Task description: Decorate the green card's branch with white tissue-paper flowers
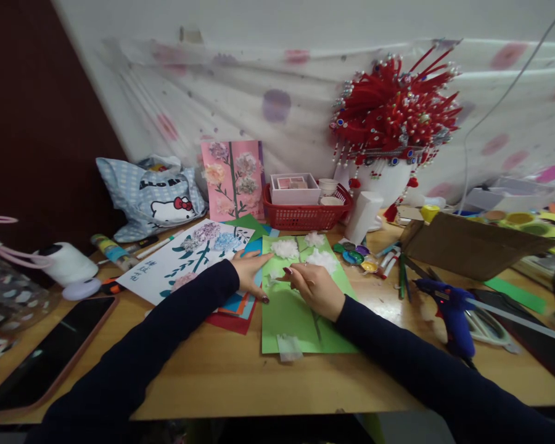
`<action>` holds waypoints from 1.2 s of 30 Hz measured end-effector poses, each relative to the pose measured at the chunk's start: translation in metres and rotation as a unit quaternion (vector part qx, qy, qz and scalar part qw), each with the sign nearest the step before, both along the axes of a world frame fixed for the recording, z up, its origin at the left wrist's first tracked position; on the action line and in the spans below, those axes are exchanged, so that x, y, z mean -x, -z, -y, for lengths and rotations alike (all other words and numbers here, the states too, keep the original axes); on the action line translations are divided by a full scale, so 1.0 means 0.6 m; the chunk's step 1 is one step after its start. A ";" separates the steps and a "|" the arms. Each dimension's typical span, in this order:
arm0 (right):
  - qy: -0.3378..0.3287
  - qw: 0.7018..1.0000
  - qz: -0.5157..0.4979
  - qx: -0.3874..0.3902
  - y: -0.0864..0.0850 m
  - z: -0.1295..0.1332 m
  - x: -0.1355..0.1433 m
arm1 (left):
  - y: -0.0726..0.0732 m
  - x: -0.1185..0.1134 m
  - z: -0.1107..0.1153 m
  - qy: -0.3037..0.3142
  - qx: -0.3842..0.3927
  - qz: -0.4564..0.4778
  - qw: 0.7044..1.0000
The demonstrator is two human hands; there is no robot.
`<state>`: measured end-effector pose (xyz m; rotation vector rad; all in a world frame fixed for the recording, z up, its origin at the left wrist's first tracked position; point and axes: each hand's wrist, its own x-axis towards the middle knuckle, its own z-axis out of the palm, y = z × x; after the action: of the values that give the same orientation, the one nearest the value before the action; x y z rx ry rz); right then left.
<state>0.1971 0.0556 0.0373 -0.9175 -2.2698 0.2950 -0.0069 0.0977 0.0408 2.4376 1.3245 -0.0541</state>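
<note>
Can't make out anything pinched in right fingers [300,280]; too small. Can't trace thin dark stem [316,325] whole on light-green paper sheet [277,324]; partly covered. Can't see all of white floral-painted sheet [192,254] under dark-blue left sleeve [189,308]. Can't read tiny dark handwriting [150,265]. Can't follow clear white-spotted bag [16,302] past left edge.

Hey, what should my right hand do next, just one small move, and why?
Perhaps press down the small tissue: your right hand is at it, and your left hand rests at the left edge of the green sheet.
</note>
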 end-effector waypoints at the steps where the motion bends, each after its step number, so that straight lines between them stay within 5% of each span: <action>1: -0.001 1.000 -0.001 -0.003 0.001 0.000 0.001 | 0.000 0.000 0.001 0.000 0.000 -0.006 1.000; 10: 0.014 0.998 -0.056 0.036 0.003 0.001 -0.002 | -0.006 0.002 0.003 0.005 -0.025 -0.001 1.000; 15: 0.062 0.973 -0.193 0.105 -0.004 0.006 -0.018 | -0.078 0.002 0.021 -0.036 -0.125 -0.001 0.992; 19: 0.082 0.945 -0.294 0.119 -0.014 0.008 -0.035 | -0.117 -0.028 0.076 0.017 0.035 0.017 0.999; 26: 0.070 0.925 -0.352 0.124 -0.012 0.006 -0.055 | -0.061 -0.100 0.161 0.061 0.060 -0.123 0.989; 31: 0.058 0.939 -0.322 0.104 -0.020 0.018 -0.056 | -0.065 -0.077 0.118 0.093 0.111 -0.056 0.988; 36: 0.058 0.946 -0.309 0.082 -0.023 0.027 -0.057 | -0.068 -0.066 0.093 0.014 0.099 -0.013 0.995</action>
<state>0.2314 0.0393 0.0513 -0.8843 -1.6252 0.6300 0.0328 0.0417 0.0817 2.2957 1.2324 -0.2144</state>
